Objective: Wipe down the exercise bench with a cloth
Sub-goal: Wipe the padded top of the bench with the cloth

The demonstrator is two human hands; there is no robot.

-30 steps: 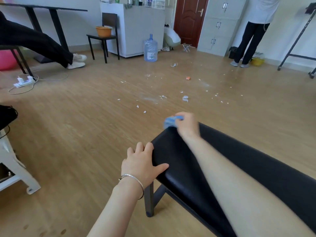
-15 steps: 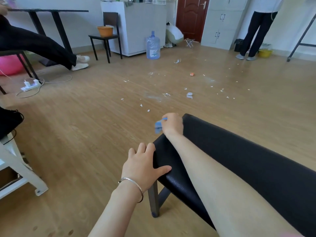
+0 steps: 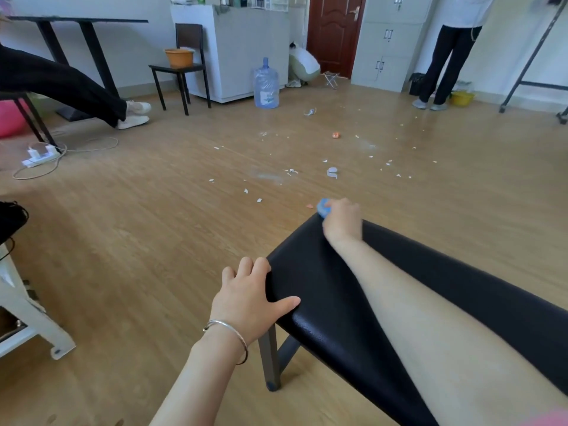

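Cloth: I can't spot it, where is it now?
Head view, right of centre: the cloth is gripped in the right hand at the far corner of the bench.

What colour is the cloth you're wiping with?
Light blue. The cloth peeks from the right hand in the head view.

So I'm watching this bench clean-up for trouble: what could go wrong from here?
1. The right hand works the bunched blue cloth at the far corner of the bench. A stroke past the edge could drop it among the white scraps on the floor and dirty it.
2. The left hand rests on the near end. Leaning hard there might shift the bench.
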